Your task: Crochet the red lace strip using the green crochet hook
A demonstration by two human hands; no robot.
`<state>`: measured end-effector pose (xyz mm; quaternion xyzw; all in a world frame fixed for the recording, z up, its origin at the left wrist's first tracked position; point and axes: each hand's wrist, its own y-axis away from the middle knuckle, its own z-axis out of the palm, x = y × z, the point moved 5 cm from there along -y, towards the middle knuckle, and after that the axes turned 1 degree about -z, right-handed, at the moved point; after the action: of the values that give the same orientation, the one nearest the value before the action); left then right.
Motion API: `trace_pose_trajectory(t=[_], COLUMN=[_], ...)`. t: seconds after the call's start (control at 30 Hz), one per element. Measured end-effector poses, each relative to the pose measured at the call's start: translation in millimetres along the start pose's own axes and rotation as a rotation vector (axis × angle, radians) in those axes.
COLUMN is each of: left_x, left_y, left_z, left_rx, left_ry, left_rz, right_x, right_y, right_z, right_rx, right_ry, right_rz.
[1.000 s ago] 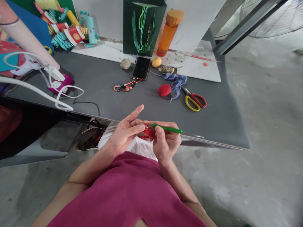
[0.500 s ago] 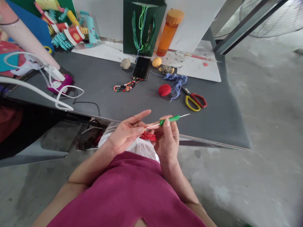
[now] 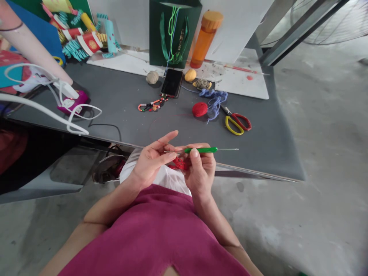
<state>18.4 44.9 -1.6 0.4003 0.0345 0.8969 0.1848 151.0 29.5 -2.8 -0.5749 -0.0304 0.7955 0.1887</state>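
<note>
My right hand (image 3: 199, 168) grips a green-handled crochet hook (image 3: 201, 150), which lies almost level with its metal end pointing right. My left hand (image 3: 152, 159) pinches a small red crochet piece (image 3: 178, 164) between thumb and fingers, its index finger stretched out. Both hands meet just in front of the near edge of the grey table (image 3: 129, 115). A thin red thread runs from the work up to a red yarn ball (image 3: 199, 109) on the table.
On the table lie red-and-yellow scissors (image 3: 237, 122), blue yarn (image 3: 214, 99), a black phone (image 3: 171, 82), a bead string (image 3: 152, 104), a green gift bag (image 3: 172, 34) and an orange bottle (image 3: 206, 38). White cables (image 3: 57, 111) and another person's arm (image 3: 31, 48) are at the left.
The hook's handle dipped from tilted up to nearly level, and its tip went back into the red work. My left index finger stays raised.
</note>
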Motion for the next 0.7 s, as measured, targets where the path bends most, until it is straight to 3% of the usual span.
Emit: trace_pose_trajectory(t=[0.2, 0.27, 0.43, 0.53, 0.7], left_x=[3.6, 1.6, -2.8, -2.3, -1.9], left_y=[1.8, 1.5, 0.5, -0.4, -1.2], left_z=[-2.6, -2.6, -2.0, -2.5, -4.4], left_rx=[0.033, 0.005, -0.039, -0.042, -0.052], left_ry=[-0.018, 0.001, 0.091, 0.114, 0.128], left_rz=[0.068, 0.01, -0.128, -0.147, -0.162], right_x=[-19.8, -21.6, -16.1, -14.9, -7.1], right_y=[8.8, 10.2, 8.3, 9.8, 4.5], right_z=[4.7, 6.1, 2.1, -3.1, -9.1], right_rx=[-0.138, -0.127, 0.041, 0.113, 0.063], right_ry=[0.35, 0.371, 0.241, 0.258, 0.129], right_rz=[-0.459, -0.509, -0.26, -0.202, -0.098])
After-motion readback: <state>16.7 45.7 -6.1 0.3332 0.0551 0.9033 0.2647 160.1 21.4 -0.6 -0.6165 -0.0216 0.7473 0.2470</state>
